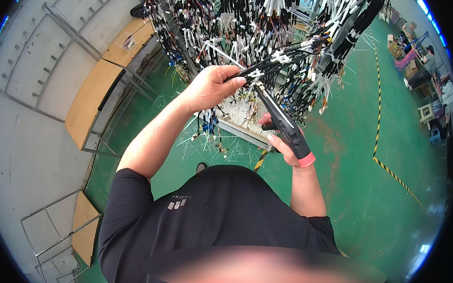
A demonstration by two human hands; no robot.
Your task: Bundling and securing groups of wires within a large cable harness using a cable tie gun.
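Observation:
My left hand (213,88) is closed around a black wire harness (265,65), thumb and fingers pinching it. The harness stretches up and right from there, with white connectors along it. In my right hand (286,151) is a black cable tie gun (285,123) with a red end cap. Its nose points up and left and reaches the harness just right of my left fingertips. Whether a tie sits in the nose is too small to tell.
Many harnesses (232,26) with white connectors hang densely on a rack in front of me. Thin white scraps (185,152) litter the green floor below. Wooden-topped tables (93,101) line the left wall. Yellow-black tape (377,124) marks the floor at right, and people (426,65) sit beyond it.

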